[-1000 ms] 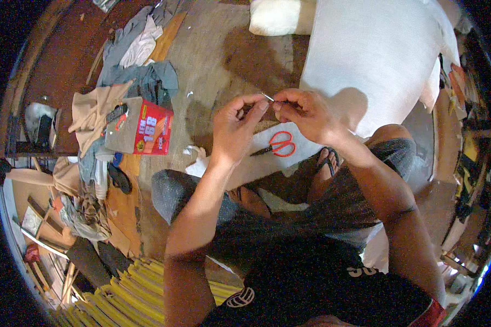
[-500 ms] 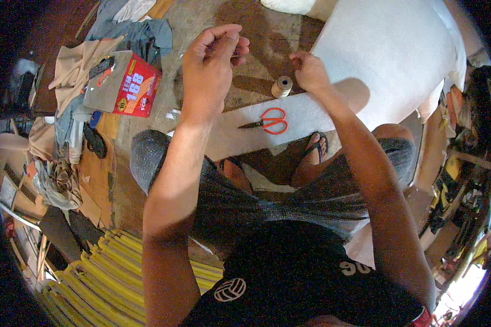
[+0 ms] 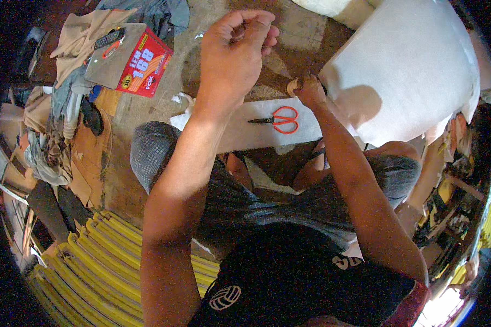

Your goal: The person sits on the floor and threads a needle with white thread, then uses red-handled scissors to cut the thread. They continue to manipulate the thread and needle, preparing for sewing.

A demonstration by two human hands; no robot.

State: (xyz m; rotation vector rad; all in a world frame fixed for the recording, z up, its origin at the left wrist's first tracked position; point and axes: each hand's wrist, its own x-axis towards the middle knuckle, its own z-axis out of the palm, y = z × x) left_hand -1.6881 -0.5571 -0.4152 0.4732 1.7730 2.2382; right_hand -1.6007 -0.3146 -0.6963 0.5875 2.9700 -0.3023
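Head view, going left to right: a red box [image 3: 142, 62] lies on a heap of cloth [image 3: 76, 60] at the far left, with yellow slats [image 3: 93, 261] near the person's left side. The left hand [image 3: 232, 57] is raised high, fingers [image 3: 259, 27] pinched together as if clenched on a fine thread, though no thread shows clearly. Just right, orange-handled scissors [image 3: 278, 119] rest on a white strip [image 3: 267, 122] across the lap. The right hand [image 3: 310, 90] is closed down on a small tan spool [image 3: 293, 86] at the strip's far edge, beside a large white sheet [image 3: 409, 65]. To draw thread cleanly, it seems best to keep the spool pressed steady and pull straight up, without jerking.
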